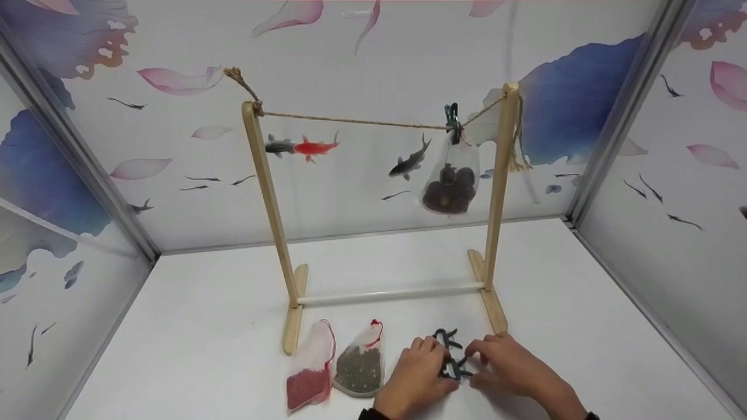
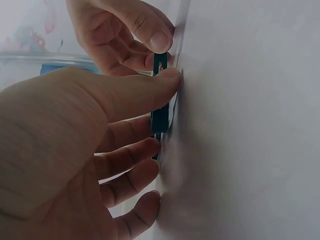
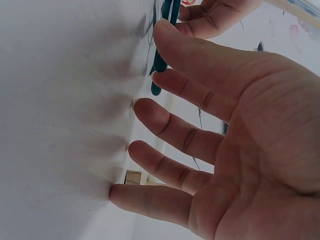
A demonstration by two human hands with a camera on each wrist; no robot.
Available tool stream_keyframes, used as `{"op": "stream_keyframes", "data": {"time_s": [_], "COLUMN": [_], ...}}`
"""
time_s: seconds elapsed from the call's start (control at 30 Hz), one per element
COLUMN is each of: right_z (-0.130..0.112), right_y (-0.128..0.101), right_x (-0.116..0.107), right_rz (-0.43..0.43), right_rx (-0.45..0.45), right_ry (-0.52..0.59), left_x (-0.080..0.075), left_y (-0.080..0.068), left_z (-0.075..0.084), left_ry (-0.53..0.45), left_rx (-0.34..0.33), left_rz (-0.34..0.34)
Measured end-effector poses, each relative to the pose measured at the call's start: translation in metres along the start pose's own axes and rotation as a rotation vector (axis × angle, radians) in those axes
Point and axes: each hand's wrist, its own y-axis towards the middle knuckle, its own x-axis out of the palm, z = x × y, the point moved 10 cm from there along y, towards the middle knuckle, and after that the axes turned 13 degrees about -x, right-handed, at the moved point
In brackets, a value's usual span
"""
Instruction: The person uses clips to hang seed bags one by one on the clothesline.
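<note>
Two dark teal clips lie on the white table [image 1: 204, 350] in front of the wooden rack [image 1: 496, 192]. My left hand [image 1: 439, 364] pinches the nearer clip [image 1: 456, 371] from the left. My right hand [image 1: 474, 364] pinches it from the right. The other clip [image 1: 446, 336] lies just behind, between the fingertips. In the left wrist view my left hand [image 2: 162, 112] has its thumb and fingers on the clip [image 2: 160, 61]. The right wrist view shows my right hand [image 3: 159, 50] with thumb and forefinger at the clip [image 3: 156, 90] and its other fingertips on the table.
A twine line [image 1: 350, 121] spans the rack's posts. A third clip [image 1: 452, 119] on it holds a mesh bag of dark balls [image 1: 450, 184]. Left of my hands lie a bag of red grains [image 1: 309, 379] and a bag of green grains [image 1: 360, 367]. Patterned walls enclose the table.
</note>
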Motion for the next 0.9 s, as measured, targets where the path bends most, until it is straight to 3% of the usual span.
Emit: {"op": "stream_keyframes", "data": {"time_s": [0.23,0.4,0.63,0.9], "right_z": [-0.004,-0.003,-0.004,-0.010], "right_y": [0.000,-0.001,0.000,0.001], "right_x": [0.000,0.000,0.000,-0.005], "right_rz": [0.000,-0.007,0.001,0.025], "right_rx": [-0.070,-0.060,-0.044,-0.098], "right_ry": [-0.011,0.018,0.065,0.134], "left_x": [0.001,0.000,-0.008,-0.012], "left_y": [0.001,0.001,-0.001,0.001], "left_z": [-0.001,-0.003,-0.003,-0.004], "left_ry": [-0.017,-0.103,-0.186,-0.189], "left_rx": [0.000,0.014,0.069,0.093], "left_rz": [-0.031,-0.055,-0.018,-0.001]}}
